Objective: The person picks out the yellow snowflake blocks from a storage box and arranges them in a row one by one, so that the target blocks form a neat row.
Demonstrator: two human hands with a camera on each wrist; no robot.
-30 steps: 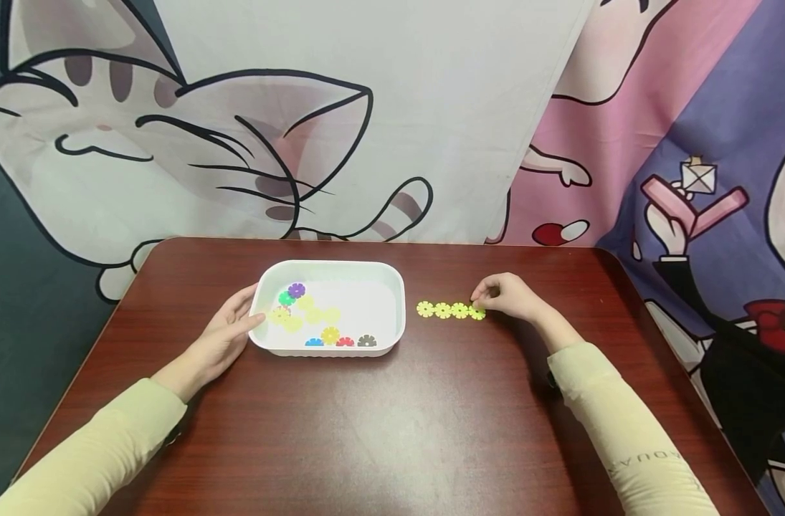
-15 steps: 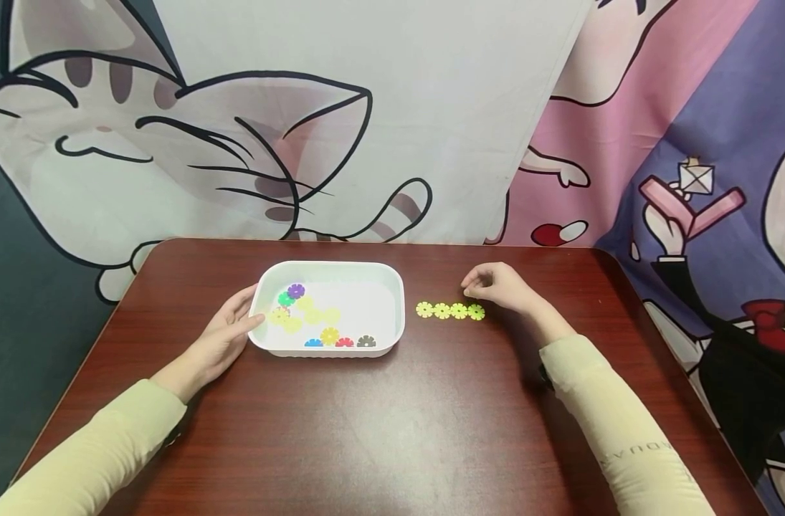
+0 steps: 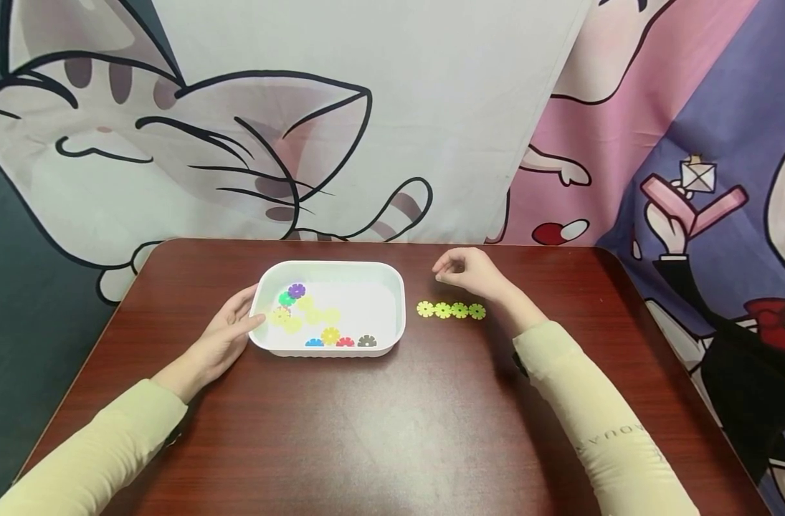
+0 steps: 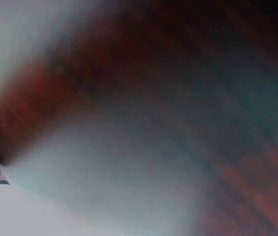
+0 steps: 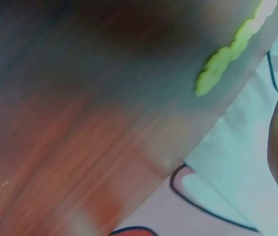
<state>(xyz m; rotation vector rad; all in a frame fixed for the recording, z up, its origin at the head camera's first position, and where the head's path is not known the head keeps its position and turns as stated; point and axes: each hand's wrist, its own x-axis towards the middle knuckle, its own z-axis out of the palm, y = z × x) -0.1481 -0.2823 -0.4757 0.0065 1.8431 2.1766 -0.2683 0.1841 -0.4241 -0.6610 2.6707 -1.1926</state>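
Note:
At its left end, the white plastic tray [image 3: 366, 297] is gripped by my left hand [image 3: 223, 326], the thumb over the rim and the fingers along the outside wall. Flower-shaped plastic discs lie in it: purple [image 3: 297, 290], green [image 3: 285, 298], blue [image 3: 314, 342], red [image 3: 345, 342], grey [image 3: 366, 341] and several yellow [image 3: 330, 335]. Right of the tray, several yellow-green discs form a straight row [image 3: 447, 311], seen also as a row [image 5: 217, 66] in the right wrist view. My right hand [image 3: 472, 272] is above that row, fingers loosely bent, nothing visible in them.
The dark red-brown wooden table [image 3: 379, 437] has its back edge just beyond the tray. A cloth with a cartoon cat [image 3: 237, 143] hangs behind it, and pink and blue cartoon fabric [image 3: 663, 143] hangs at the right. The left wrist view is mostly blurred.
My right hand has let go of the row's right end and moved left and toward the back edge. The row, the tray and my left hand have stayed in place.

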